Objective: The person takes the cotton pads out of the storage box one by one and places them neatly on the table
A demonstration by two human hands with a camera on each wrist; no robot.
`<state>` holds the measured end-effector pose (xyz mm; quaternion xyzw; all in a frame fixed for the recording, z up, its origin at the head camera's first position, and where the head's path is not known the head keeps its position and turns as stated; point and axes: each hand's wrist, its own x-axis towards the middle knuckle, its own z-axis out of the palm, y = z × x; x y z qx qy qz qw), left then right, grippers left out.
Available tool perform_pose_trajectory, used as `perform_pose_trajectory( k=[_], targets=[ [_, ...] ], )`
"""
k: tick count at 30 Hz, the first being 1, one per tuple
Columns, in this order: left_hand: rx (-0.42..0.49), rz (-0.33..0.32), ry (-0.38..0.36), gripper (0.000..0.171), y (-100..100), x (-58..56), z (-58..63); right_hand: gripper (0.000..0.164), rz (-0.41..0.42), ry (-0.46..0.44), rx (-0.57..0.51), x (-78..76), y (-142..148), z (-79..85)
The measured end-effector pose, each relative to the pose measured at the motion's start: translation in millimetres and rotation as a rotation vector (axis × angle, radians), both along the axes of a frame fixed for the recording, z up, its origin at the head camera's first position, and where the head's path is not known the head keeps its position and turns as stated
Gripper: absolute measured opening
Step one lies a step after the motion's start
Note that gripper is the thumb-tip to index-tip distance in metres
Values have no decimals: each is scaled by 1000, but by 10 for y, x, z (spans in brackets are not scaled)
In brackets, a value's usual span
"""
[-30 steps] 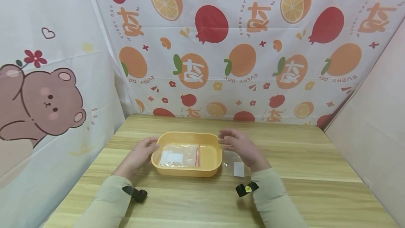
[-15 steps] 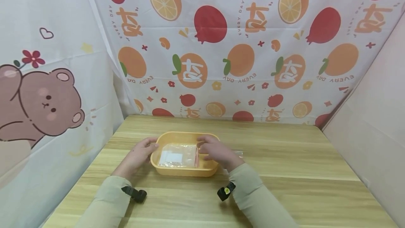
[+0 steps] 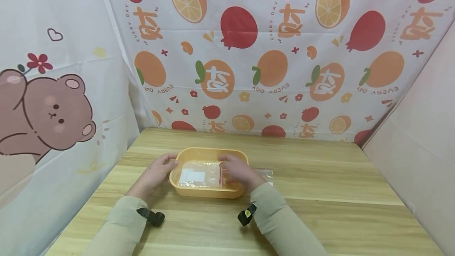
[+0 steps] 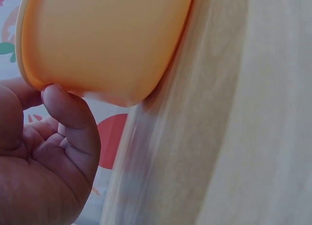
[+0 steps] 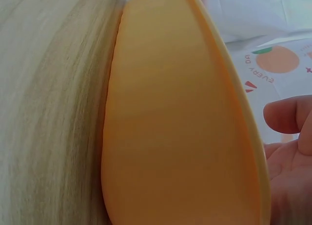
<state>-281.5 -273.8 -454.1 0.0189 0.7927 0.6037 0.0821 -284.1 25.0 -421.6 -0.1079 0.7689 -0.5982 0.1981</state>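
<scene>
A yellow oval plastic basin [image 3: 207, 194] stands on the table. My left hand [image 3: 153, 174] grips its left end; in the left wrist view the thumb [image 4: 68, 108] presses against the wall just below the lip. Inside the basin lies a clear zip bag [image 3: 212, 171] with a red-edged seal and white paper-like pieces in it. My right hand [image 3: 239, 172] reaches over the right rim, its fingers at the sealed end of the bag. In the right wrist view its thumb [image 5: 282, 116] stands apart from the other fingers. Whether the fingertips touch the bag is hard to see.
Right of the basin, partly behind my right forearm, another clear bag [image 3: 267, 175] lies on the wooden table [image 3: 337, 192]. A fruit-print cloth [image 3: 238, 78] hangs along the back edge. White cloth with a bear print [image 3: 58, 113] covers the left side.
My right hand has moved left from beside the basin's right end to over the bag's sealed edge. The left hand stays on the basin, which has hardly moved.
</scene>
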Motion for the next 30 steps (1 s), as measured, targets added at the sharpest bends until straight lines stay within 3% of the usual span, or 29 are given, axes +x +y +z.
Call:
perform_pose_trajectory(
  k=[12,25,30],
  targets=[
    [0,-18,32,50,1,18,20,42,2,14,17,-6,-57,-24],
    [-25,-12,29,51,-4,-3,-4,54,-8,-99,-130,-64,-223,-104],
    [-40,-4,31,51,-4,-10,-5,60,30,-84,-66,-77,-308,-151]
  ],
)
